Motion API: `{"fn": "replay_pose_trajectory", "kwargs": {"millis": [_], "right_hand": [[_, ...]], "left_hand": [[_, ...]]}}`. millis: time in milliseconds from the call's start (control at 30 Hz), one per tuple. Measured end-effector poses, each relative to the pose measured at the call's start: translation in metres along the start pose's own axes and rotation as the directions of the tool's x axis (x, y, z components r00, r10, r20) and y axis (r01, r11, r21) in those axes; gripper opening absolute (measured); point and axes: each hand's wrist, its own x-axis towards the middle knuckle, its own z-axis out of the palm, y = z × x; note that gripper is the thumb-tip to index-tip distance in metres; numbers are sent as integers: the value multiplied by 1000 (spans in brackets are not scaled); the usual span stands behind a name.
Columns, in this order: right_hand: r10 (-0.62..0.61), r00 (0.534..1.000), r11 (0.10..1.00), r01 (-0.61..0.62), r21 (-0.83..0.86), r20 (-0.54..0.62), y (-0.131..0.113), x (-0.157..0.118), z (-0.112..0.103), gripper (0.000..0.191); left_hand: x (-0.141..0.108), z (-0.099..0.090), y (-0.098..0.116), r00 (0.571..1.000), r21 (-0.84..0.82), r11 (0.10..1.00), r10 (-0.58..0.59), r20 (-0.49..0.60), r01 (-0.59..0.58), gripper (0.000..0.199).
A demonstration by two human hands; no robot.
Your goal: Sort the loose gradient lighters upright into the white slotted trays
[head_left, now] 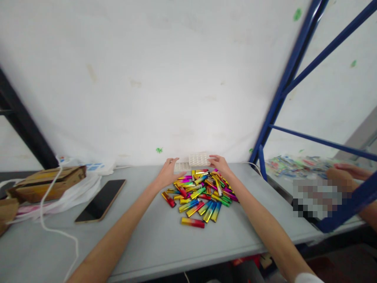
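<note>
At the back of the grey table, my right hand point(219, 163) grips the right end of a white tray point(198, 159) with a grid of small holes or pockets. This tray is tilted up near the wall. A second white tray point(182, 166) with a similar grid lies lower and to the left. My left hand point(168, 173) is around its left end, fingers behind and thumb in front. Just below both hands spreads a loose pile of shiny lighters point(198, 193) in gold, red, blue, green and purple. One gold-red lighter point(193, 223) lies nearest the front edge.
A phone point(100, 201) lies on the left, beside a cardboard box point(50, 182), white plastic and a white cable point(44, 220). To the right stands a blue metal frame point(272, 106). Beyond it are a heap of colourful packets point(297, 166) and another person's hand point(350, 171).
</note>
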Motion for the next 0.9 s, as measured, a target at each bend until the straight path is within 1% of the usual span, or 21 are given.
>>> {"fn": "replay_pose_trajectory", "kwargs": {"millis": [67,100,133,200,300,367,400,433,467,500,533,567,600,667,733,800,900], "right_hand": [[-42,994,983,24,180,100,-10,-8,5,34],[-68,985,966,25,257,158,-15,-13,8,34],[-94,973,950,25,312,210,-20,-18,12,35],[-129,951,936,22,351,282,-30,-26,19,37],[-142,927,942,19,335,347,-39,-31,27,37],[-166,913,962,67,265,374,-39,-28,28,32],[-184,910,975,120,189,372,-38,-25,26,30],[-202,910,979,186,79,363,-36,-21,24,28],[-214,910,966,251,-61,356,-32,-16,22,27],[-216,908,927,306,-216,359,-29,-11,19,25],[-206,899,870,349,-348,387,-25,-7,17,25],[-188,887,811,382,-442,422,-22,-3,15,26],[-168,872,767,409,-495,461,-18,0,15,26],[-138,843,732,441,-519,520,-13,4,15,25],[-129,832,740,443,-506,540,-10,7,16,23],[-123,829,741,442,-505,546,-9,10,17,24],[-118,834,737,438,-515,540,-7,13,17,25]], "left_hand": [[1,-7,14,1000,-38,999,21,-23,-22,97],[1,-11,20,999,-45,999,30,-22,-31,104],[1,-15,24,999,-48,998,34,-14,-35,106],[-1,-25,28,999,-29,999,38,22,-38,97],[-10,-39,27,999,-4,1000,24,42,-24,80],[-20,-50,24,999,13,1000,-9,35,8,73],[-27,-58,22,999,25,999,-43,23,43,72],[-35,-67,20,996,39,995,-89,11,88,74],[-45,-76,17,990,54,989,-139,17,138,78],[-56,-87,14,981,70,980,-190,40,187,80],[-69,-98,11,970,92,971,-230,81,222,79],[-82,-110,8,959,119,963,-256,119,243,78],[-96,-121,6,950,142,956,-275,145,255,76],[-122,-140,1,929,173,940,-324,178,294,76],[-143,-152,-3,915,188,930,-351,202,315,75],[-156,-156,-7,910,185,939,-331,248,291,70],[-161,-150,-11,908,164,955,-289,304,249,66]]}}
